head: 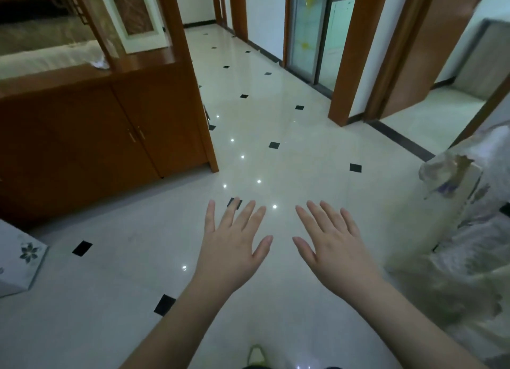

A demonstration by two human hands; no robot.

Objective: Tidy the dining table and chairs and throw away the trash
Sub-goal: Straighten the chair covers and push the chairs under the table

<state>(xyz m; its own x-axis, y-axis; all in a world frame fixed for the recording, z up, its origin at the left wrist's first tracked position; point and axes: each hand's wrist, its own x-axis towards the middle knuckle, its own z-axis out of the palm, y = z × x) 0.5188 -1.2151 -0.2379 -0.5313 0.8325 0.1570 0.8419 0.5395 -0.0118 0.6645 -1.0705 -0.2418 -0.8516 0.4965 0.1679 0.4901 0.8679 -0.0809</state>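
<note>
Left hand [234, 247] and right hand [331, 244], spread flat and empty, hover above the tiled floor [276, 161], probably ready to begin.

Dim indoor light, ceiling-lamp glints on glossy floor [276, 161], edges warped, blurred

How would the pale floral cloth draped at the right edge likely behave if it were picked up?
The floral cloth hangs in soft folds, so it would probably be floppy and sag. It looks thin, so likely light. Its crumpled corner suggests it bunches easily.
</note>
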